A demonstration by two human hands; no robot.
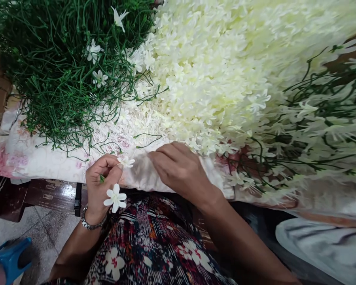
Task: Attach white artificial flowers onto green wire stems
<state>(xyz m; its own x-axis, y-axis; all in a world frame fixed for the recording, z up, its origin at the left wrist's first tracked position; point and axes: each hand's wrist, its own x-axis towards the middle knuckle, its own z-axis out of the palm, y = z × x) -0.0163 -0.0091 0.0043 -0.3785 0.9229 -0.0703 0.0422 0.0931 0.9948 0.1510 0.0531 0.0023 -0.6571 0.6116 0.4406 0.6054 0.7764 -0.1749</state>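
My left hand (96, 184) is closed in a pinch on an artificial flower, whose white bloom (127, 162) sticks out past the fingertips. A second white bloom (115, 198) with open petals shows below the palm, and a bit of green stem (101, 178) peeks out between the fingers. To the right, my right hand (180, 168) hovers at the cloth's front with its fingers curled together. Its fingertips are blurred, so what they hold, if anything, cannot be made out. Just beyond them lie loose white stamens (115, 132) and a single green stem (148, 145).
A big heap of green plastic stems (56, 59) sits at the left. Pale cream petals (210, 71) are piled across the middle and back. Assembled flowers on stems (323, 130) lie at the right. A floral cloth (53, 164) covers the surface. A blue plastic object (13, 257) stands lower left.
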